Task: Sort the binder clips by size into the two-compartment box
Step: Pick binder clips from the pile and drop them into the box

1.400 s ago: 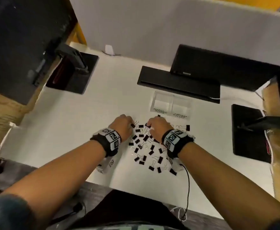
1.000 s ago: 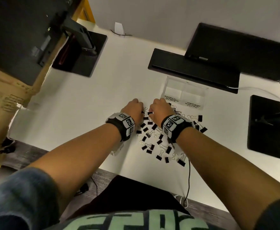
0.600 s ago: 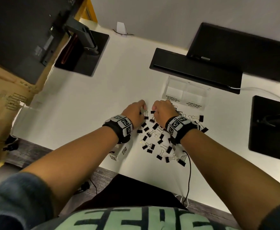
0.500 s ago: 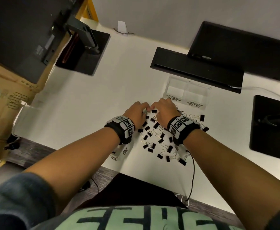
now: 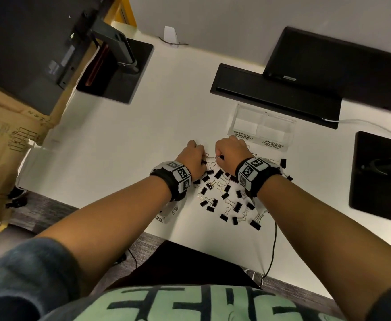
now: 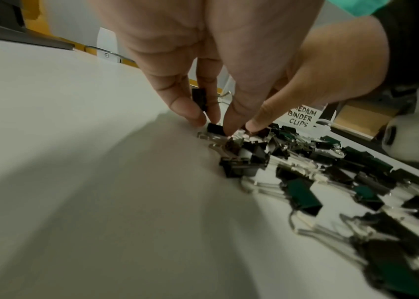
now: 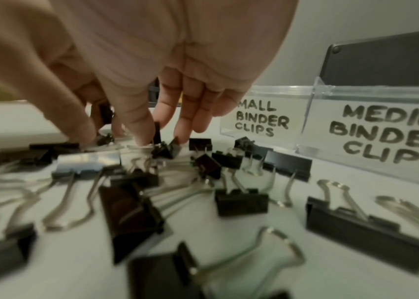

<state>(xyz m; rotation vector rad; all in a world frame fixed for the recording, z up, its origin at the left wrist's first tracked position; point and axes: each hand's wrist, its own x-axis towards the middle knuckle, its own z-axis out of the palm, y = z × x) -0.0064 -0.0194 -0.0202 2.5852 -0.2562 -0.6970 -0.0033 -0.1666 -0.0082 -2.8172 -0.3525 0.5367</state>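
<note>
Black binder clips (image 5: 222,193) with silver wire handles lie scattered over the white surface (image 5: 111,144), a loose heap just in front of the clear two-compartment box (image 5: 263,128). That box stands near the far edge of the heap, its front labels reading "SMALL BINDER CLIPS" on the left compartment and "MEDIUM BINDER CLIPS" on the right; in the head view both compartments look bare of clips.

Both hands are down at the far side of the heap, knuckles close together. On the left hand (image 5: 193,158) the grip is narrow: in the left wrist view its fingertips (image 6: 185,109) pinch a small black clip (image 6: 200,99) lifted clear of the surface, while the thumb tip comes down onto the clips below. The right hand (image 5: 230,156) also has a narrow grip, fingers curled downward; in the right wrist view a small clip (image 7: 156,131) stands upright against its fingers (image 7: 141,125), with the tips touching the clips underneath. Whether that clip is truly pinched I cannot tell.

Larger clips lie nearest the person's body, some with handles splayed flat. A black monitor base (image 5: 275,95) sits just behind the box.
</note>
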